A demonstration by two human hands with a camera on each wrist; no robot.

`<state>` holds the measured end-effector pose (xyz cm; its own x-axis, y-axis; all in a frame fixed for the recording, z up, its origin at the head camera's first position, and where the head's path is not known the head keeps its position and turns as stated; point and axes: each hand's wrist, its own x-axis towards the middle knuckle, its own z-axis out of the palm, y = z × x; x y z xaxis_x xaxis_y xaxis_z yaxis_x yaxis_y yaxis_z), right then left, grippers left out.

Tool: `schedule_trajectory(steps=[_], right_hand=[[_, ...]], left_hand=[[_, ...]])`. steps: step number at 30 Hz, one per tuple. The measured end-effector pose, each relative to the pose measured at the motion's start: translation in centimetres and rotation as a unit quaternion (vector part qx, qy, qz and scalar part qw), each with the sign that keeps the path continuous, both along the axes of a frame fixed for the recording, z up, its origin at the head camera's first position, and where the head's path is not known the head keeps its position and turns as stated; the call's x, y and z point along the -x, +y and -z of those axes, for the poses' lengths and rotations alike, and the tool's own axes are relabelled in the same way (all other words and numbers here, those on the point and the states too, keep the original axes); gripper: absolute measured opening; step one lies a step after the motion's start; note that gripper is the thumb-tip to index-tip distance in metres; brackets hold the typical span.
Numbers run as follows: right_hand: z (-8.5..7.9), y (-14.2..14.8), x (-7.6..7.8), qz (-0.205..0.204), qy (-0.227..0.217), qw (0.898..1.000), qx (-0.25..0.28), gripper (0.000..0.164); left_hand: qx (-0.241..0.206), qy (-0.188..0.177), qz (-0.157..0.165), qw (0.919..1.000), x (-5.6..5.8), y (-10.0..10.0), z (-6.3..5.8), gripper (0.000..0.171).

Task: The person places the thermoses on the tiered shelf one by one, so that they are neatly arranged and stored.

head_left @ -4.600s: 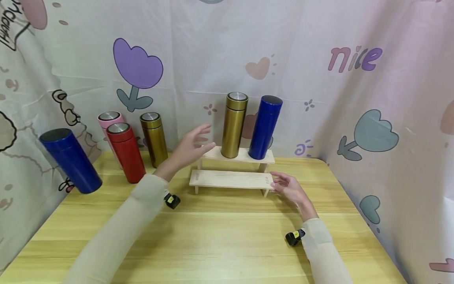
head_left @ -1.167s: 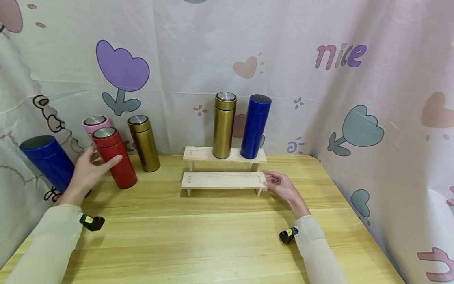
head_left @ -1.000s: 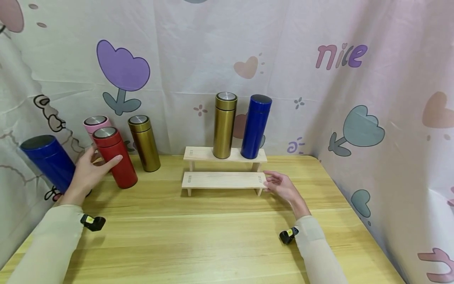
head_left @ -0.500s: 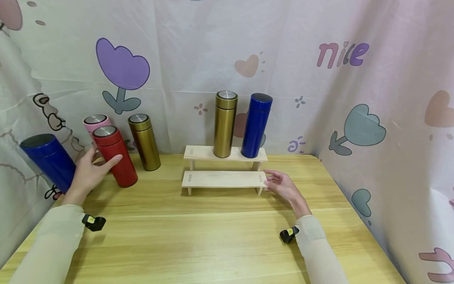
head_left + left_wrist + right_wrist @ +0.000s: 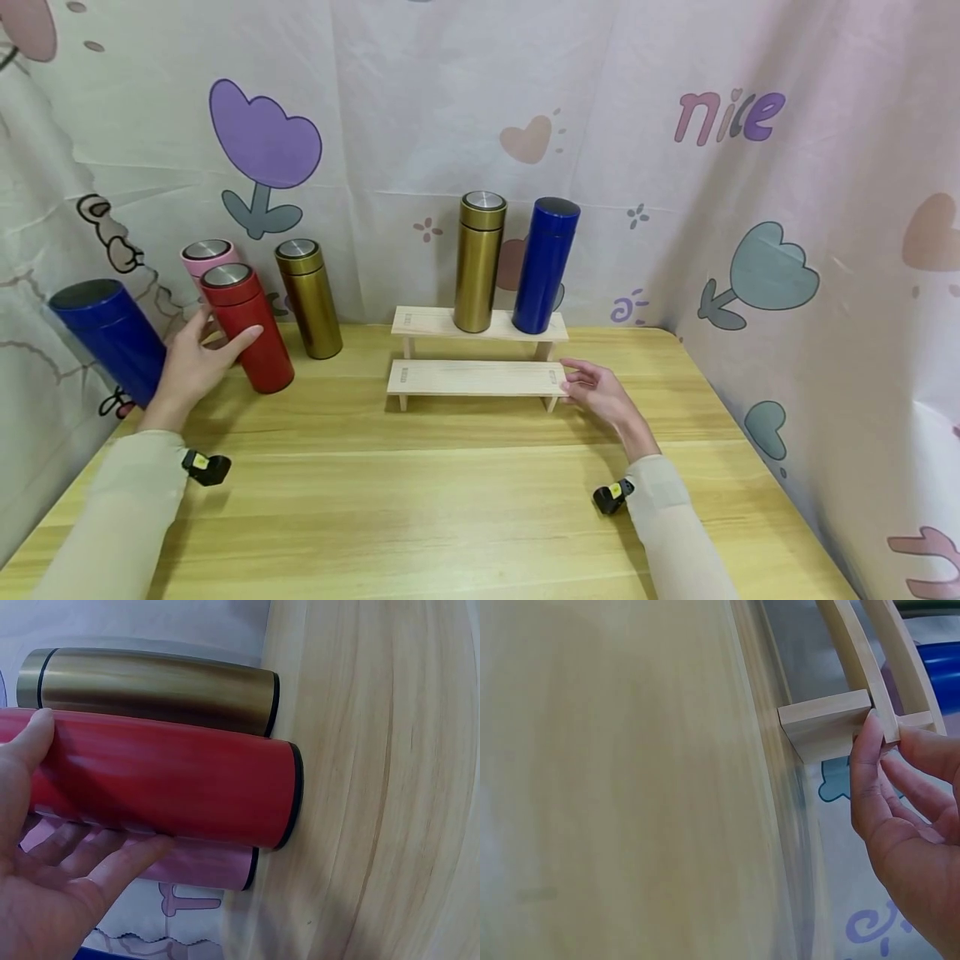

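Wooden table (image 5: 420,500); frame left, left hand (image 5: 191,364) grips red flask (image 5: 253,317): likely stiff, slick, best held mid-body; centre-right, right hand (image 5: 606,395) pinches shelf (image 5: 476,377).

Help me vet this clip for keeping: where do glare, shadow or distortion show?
Head view: soft shadows and pale sheen on the table; left wrist: soft highlight along the gold bottle, darker shading on the red bottle; right wrist: the shelf looks bowed, likely lens distortion, since the head view shows it straight.
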<state>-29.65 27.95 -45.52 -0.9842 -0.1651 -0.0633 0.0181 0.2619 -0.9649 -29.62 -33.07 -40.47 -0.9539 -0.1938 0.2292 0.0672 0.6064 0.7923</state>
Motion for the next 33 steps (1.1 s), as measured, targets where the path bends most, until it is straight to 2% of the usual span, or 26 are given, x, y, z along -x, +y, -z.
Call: schedule_trajectory(steps=[22, 28, 33], right_hand=[[-0.09, -0.01, -0.07, 0.001, 0.0, 1.0, 0.005, 0.057], [0.01, 0.03, 0.03, 0.0, 0.002, 1.0, 0.006, 0.057], [0.01, -0.03, -0.02, 0.002, -0.002, 1.0, 0.005, 0.057]], left_hand=[[-0.007, -0.017, -0.018, 0.9997, -0.73, 0.5, 0.07, 0.087], [0.001, -0.002, -0.04, 0.9992, -0.82, 0.57, -0.15, 0.081], [-0.007, 0.005, -0.045, 0.999, -0.71, 0.7, -0.44, 0.079]])
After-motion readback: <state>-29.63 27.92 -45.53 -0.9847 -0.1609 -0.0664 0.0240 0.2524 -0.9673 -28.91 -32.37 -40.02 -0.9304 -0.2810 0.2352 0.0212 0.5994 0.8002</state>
